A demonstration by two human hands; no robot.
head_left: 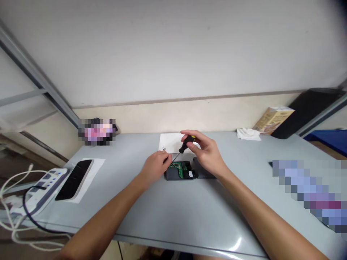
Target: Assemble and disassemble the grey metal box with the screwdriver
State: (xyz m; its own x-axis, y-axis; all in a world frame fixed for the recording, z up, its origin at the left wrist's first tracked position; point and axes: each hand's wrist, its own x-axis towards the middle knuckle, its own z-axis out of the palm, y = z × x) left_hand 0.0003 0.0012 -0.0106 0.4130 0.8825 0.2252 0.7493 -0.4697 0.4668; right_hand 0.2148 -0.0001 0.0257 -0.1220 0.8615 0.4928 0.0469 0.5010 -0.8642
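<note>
My right hand point(207, 150) is closed around the black and yellow handle of a screwdriver point(183, 145), whose thin shaft slants down to the left. Its tip reaches the upper left part of a green circuit board point(180, 167). That board sits in an opened dark grey device casing point(173, 175) on the desk. My left hand point(157, 166) rests at the casing's left edge with its fingers curled together close to the screwdriver tip; what they grip, if anything, is hidden. A second dark casing piece point(204, 171) lies to the right, partly under my right hand.
Small dark bits, probably screws, lie on white paper point(170, 141) behind the casing. On the left are a phone point(74, 180) and a power strip point(48, 191) with cables. Crumpled tissue point(248, 133) and a yellow carton point(275, 119) stand back right. Two blurred-out items flank the desk.
</note>
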